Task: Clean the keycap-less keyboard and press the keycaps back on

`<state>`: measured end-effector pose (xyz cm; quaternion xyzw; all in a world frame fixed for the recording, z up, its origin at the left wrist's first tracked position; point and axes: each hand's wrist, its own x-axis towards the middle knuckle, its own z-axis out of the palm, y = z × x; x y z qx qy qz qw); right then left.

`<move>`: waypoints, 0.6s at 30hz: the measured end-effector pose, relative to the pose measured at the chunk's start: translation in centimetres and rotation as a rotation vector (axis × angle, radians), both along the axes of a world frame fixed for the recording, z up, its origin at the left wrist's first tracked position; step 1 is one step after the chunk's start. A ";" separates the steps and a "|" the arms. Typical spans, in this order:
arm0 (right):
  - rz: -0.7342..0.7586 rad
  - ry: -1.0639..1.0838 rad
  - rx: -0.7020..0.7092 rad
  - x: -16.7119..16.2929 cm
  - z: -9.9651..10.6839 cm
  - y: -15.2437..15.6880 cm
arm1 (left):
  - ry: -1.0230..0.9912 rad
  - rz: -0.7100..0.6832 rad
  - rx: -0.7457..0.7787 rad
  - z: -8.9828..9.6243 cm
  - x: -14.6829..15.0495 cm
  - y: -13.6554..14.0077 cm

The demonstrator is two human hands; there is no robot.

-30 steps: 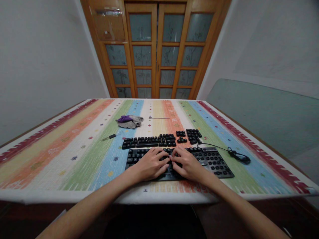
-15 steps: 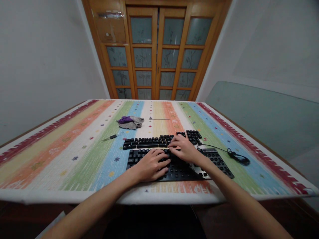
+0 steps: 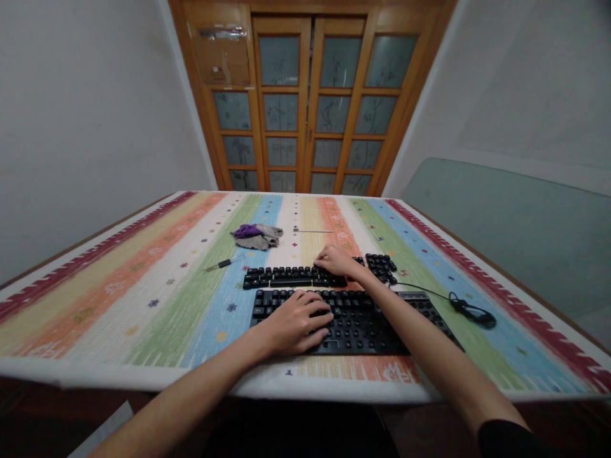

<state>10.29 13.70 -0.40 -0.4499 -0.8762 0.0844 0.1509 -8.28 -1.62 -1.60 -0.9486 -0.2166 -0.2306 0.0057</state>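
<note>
A black keyboard point(image 3: 358, 331) lies near the table's front edge; keycaps sit on its upper left part, while bare key posts show over much of the rest. My left hand point(image 3: 298, 321) rests on its left half, fingers stretched and apart. Behind the keyboard, loose black keycaps point(image 3: 291, 278) are laid out in rows. Over these rows is my right hand point(image 3: 337, 259), its fingertips pinched together at a keycap in the back row; the fingers mostly hide that keycap. My right forearm crosses above the keyboard's right part.
A grey and purple cloth point(image 3: 258, 235) lies behind the keycaps. To its front left is a small wire tool with a black handle point(image 3: 224, 263); a thin brush point(image 3: 312, 230) lies at the back. A coiled cable point(image 3: 472, 312) rests right of the keyboard on the striped tablecloth point(image 3: 157, 286).
My right hand has moved from the keyboard's upper edge back to the rows of loose keycaps. My left hand stays on the keyboard. The view has shifted slightly.
</note>
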 end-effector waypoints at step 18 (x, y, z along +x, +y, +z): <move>0.090 0.391 -0.022 6.1 1.9 -7.5 | -0.062 -0.019 -0.052 0.1 0.1 0.2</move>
